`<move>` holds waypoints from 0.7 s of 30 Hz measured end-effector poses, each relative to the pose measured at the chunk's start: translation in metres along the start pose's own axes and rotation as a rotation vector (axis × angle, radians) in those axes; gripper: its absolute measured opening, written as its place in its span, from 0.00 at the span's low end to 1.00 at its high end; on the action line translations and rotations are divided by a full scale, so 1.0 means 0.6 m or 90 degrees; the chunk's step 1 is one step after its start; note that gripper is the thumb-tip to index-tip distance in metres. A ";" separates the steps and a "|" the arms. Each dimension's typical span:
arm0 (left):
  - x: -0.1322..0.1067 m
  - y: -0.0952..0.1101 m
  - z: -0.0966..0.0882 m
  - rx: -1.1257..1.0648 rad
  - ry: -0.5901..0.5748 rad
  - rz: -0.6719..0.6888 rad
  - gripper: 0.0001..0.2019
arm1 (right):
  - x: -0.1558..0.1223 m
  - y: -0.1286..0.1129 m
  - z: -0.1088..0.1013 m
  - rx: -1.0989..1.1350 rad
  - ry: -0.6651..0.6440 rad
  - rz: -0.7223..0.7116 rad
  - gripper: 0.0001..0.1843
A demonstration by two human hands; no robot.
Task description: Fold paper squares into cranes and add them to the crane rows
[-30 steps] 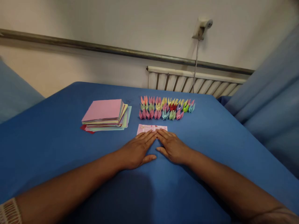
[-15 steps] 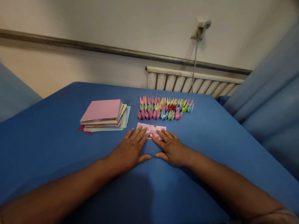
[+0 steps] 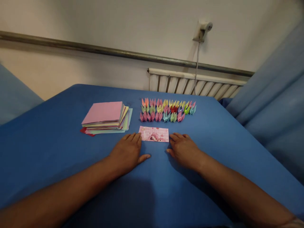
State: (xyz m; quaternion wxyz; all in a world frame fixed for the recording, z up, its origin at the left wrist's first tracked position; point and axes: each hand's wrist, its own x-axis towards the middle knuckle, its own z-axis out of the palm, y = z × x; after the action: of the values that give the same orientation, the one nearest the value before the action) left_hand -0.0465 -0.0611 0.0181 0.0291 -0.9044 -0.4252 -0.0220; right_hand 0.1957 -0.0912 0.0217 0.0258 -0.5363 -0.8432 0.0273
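Note:
A pink printed sheet of paper (image 3: 154,134), a folded-looking rectangle, lies flat on the blue table. My left hand (image 3: 127,153) rests palm down at its left end, fingertips at the edge and thumb held apart; it is open. On the opposite side my right hand (image 3: 185,151) is open too, its slightly bent fingers just beside the right edge and its thumb lower down. Neither hand grips anything. Behind the sheet stand rows of small folded paper cranes (image 3: 166,117) in pink, yellow, green, blue and red.
A stack of coloured paper (image 3: 104,112), pink on top, lies to the left on the blue table surface (image 3: 152,190). Along the wall run a metal rail (image 3: 114,51) and a radiator (image 3: 175,74). A cord hangs from a socket (image 3: 201,31). Blue curtains (image 3: 280,101) border the right side.
Both hands have slid outward from the middle of the pink paper to its two ends, uncovering its print. The paper lies in about the same place.

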 end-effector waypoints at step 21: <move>0.010 -0.010 0.020 -0.337 0.068 0.091 0.31 | 0.039 0.020 0.057 0.242 0.269 -0.095 0.07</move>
State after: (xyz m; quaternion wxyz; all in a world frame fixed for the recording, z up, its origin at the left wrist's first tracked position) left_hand -0.0472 -0.0517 0.0065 -0.1841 -0.9059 -0.3375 -0.1775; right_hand 0.1944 -0.0657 -0.0128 0.3028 -0.4524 -0.8359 0.0706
